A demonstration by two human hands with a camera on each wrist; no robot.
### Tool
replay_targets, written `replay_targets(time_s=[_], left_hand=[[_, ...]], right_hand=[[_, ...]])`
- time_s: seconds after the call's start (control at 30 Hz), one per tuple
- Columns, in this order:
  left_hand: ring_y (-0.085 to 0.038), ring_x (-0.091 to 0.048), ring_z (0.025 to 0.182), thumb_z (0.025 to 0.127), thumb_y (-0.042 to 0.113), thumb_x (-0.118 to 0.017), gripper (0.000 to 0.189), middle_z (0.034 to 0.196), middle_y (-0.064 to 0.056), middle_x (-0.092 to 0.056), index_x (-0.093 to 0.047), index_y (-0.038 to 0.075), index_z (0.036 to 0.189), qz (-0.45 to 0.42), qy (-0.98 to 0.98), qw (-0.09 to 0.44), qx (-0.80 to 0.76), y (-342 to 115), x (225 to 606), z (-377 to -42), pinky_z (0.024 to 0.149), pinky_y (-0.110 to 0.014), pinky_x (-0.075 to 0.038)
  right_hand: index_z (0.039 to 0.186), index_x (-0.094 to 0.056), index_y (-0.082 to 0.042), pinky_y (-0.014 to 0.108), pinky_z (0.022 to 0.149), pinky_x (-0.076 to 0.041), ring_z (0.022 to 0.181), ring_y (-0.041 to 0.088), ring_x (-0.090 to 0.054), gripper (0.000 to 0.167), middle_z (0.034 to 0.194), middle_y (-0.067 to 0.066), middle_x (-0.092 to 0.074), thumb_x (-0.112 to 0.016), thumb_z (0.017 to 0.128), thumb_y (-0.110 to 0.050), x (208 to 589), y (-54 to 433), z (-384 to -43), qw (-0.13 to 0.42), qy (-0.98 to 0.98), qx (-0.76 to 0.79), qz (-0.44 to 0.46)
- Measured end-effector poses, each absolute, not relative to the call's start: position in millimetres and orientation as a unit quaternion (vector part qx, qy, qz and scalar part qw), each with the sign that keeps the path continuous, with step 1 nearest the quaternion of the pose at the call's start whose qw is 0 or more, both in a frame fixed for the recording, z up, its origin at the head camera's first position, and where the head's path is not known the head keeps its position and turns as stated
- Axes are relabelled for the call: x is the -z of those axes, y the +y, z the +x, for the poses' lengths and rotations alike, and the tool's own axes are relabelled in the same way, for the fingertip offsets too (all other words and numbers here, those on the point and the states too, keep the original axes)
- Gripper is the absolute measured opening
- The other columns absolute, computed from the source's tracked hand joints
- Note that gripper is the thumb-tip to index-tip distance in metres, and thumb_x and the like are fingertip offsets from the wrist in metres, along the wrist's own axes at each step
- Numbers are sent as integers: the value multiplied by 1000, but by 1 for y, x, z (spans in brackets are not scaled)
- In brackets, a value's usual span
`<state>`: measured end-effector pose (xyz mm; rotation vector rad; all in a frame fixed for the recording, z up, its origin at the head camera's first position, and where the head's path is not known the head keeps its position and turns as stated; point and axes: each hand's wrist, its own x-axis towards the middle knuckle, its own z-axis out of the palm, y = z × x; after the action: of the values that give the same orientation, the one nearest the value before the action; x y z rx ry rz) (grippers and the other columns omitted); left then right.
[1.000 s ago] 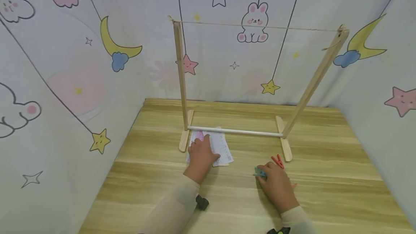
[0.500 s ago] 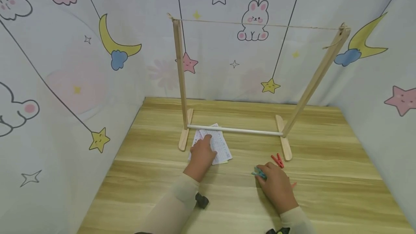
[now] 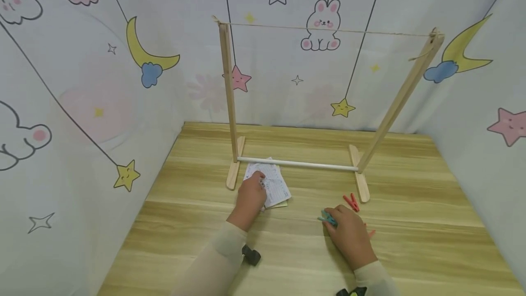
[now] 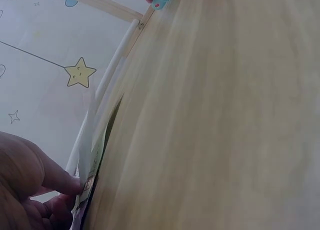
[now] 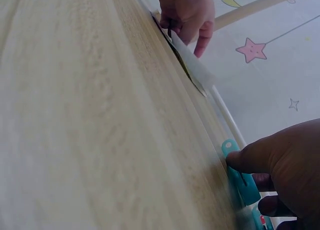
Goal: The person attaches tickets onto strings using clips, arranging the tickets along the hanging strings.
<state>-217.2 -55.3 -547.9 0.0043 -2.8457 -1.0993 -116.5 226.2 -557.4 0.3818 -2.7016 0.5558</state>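
Observation:
My left hand [image 3: 249, 195] pinches the near left side of a small stack of written paper sheets [image 3: 276, 186], which lies under the front of the stand's white rod. In the left wrist view its thumb and fingertips meet at the edge of the paper [image 4: 86, 177], and the sheets' edges stand a little off the tabletop. My right hand [image 3: 349, 234] holds a turquoise clothespin [image 3: 328, 218] low over the table, its thumb along one side of the clip [image 5: 241, 172]. Just beyond that hand lies a red clothespin [image 3: 351, 202]; another reddish clip [image 3: 371, 233] is mostly hidden behind it.
A wooden stand with a left post [image 3: 228, 95], a right post [image 3: 400, 104] and a white rod [image 3: 304, 164] stands on the wood-grain tabletop [image 3: 304, 250]. Thin twine [image 3: 287, 26] stretches between the post tops. Printed cloth walls [image 3: 271, 104] enclose the table.
My left hand has slid over the sheets, gathering them closer together and covering the pink patch, then moved to pinch their near left side. The right hand stays in place with the clothespin.

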Motion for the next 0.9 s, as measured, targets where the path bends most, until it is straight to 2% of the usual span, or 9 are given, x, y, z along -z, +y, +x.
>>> replay_targets(time_s=[0.3,0.53,0.67,0.73,0.9], left_hand=[[-16,-48,57,90,-3,-58,31,69,-1,-56,-66,10,118,-42,-933,61,351,-66,535,-206,52,-32,-40],[-13,-44,59,89,-6,-60,28,69,0,-50,-67,6,113,-60,-930,40,359,-74,524,-198,53,-28,-38],[-14,-47,67,87,-9,-60,27,75,0,-51,-69,5,108,-83,-917,65,384,-75,526,-198,60,-28,-42],[-15,-48,72,86,-10,-61,29,80,-2,-52,-69,4,110,-86,-908,74,402,-75,528,-198,63,-28,-43],[-18,-54,87,85,-10,-67,52,107,-10,-60,-61,6,134,-53,-881,75,464,-77,534,-198,75,-31,-50]], right_hand=[[110,-78,-5,44,69,-55,80,24,-67,35,91,6,-70,-90,79,-15,555,224,-119,156,-961,-185,130],[113,-77,-4,43,70,-53,82,22,-64,44,98,9,-70,-88,82,-34,556,217,-125,136,-968,-169,126],[106,-78,-4,42,66,-51,78,21,-61,39,95,9,-68,-86,84,-34,554,212,-131,118,-973,-159,121],[102,-77,-4,40,63,-49,75,20,-58,35,91,8,-66,-86,84,-33,553,210,-133,105,-975,-157,114],[98,-77,-5,43,66,-50,75,22,-60,30,88,7,-66,-86,83,-29,549,209,-131,95,-976,-167,106]])
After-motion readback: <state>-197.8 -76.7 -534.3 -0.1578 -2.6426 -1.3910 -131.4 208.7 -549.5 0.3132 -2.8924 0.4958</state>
